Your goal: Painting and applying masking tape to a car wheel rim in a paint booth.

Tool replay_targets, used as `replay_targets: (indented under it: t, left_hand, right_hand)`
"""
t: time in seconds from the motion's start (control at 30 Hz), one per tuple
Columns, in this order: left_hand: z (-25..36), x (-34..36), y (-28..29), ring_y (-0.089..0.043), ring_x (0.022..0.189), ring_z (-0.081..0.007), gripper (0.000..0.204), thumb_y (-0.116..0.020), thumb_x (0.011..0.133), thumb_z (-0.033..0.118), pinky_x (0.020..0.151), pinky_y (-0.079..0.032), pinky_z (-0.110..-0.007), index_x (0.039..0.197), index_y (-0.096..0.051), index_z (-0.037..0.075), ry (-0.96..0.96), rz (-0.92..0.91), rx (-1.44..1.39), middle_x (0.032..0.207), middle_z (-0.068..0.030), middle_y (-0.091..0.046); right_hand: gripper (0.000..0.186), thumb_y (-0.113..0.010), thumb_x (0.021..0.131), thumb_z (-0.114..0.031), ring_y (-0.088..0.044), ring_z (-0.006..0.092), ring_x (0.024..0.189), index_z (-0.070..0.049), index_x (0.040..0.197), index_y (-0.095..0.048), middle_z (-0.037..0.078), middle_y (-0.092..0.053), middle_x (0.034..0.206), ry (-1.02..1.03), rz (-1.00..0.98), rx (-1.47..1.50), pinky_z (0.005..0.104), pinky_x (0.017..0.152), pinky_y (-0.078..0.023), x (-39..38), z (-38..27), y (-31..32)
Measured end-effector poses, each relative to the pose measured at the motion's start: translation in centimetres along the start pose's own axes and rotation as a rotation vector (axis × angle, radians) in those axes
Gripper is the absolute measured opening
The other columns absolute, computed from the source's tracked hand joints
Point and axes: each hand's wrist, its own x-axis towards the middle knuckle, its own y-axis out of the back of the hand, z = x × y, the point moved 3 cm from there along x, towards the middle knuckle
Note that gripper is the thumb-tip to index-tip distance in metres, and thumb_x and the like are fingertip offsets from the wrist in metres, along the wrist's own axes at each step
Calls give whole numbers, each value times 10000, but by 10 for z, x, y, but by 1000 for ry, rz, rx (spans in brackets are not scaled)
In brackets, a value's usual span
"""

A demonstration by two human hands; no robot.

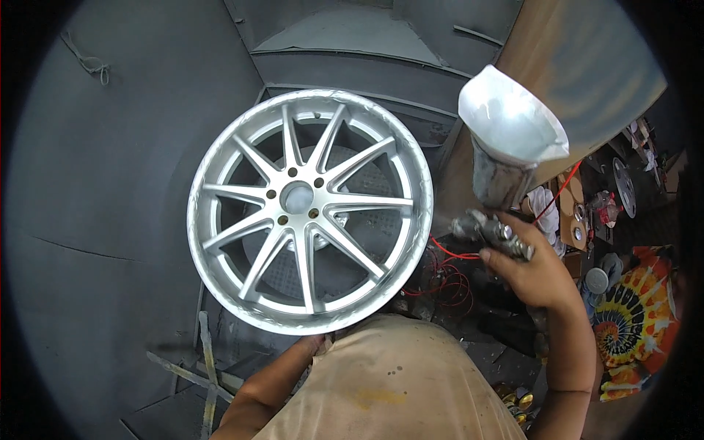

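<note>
So: silver alloy wheel [308,211] sat centre frame in grey booth, lower rim by left hand [314,342], fingers hidden | spray gun [493,220] clamped in right hand [534,273] fingers | wheel judged heavy, stiff, wet-coated; best gripped at rim

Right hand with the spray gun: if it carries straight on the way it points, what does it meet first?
The right hand points up and left, gripping the grey metal spray gun with its white paint cup. Going on, it would probably meet the right rim of the silver multi-spoke alloy wheel first; depth is unclear.
</note>
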Motion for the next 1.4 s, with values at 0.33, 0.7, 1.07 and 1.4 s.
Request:
replay_targets:
  t: [0.33, 0.7, 1.07, 1.4]
  left_hand:
    - [27, -11, 144, -646, 847, -215, 392, -707, 820, 305, 773, -505, -342, 1006, -685, -40, 38, 13, -136, 930, -135, -696]
    - [-9, -8, 54, -645, 847, -217, 389, -713, 812, 297, 772, -506, -340, 1001, -686, -42, 88, 44, -312, 937, -135, -694]
    - [-28, -49, 216, -644, 846, -220, 386, -718, 804, 290, 771, -507, -339, 996, -687, -43, 179, -11, -317, 944, -136, -693]
    - [-33, -40, 293, -644, 846, -222, 383, -723, 797, 283, 770, -507, -337, 991, -688, -45, 177, -13, -464, 950, -136, -691]
  right_hand:
    - [468, -662, 829, -82, -598, 168, 911, 41, 1256, -516, 140, -648, 1031, -81, 65, 93, 309, 819, -471, -1, -16, 7]
    - [470, -672, 821, -100, -613, 220, 938, 70, 1230, -517, 190, -644, 1030, 46, 48, -79, 324, 853, -466, 8, -25, -11]
    - [500, -685, 804, -63, -625, 155, 742, 62, 1254, -507, 146, -637, 926, -587, 278, 45, 294, 649, -503, -99, -145, -194]
    - [468, -682, 769, -41, -652, 181, 764, 8, 1220, -569, 149, -682, 850, -347, -15, 127, 293, 764, -490, -74, -224, -310]
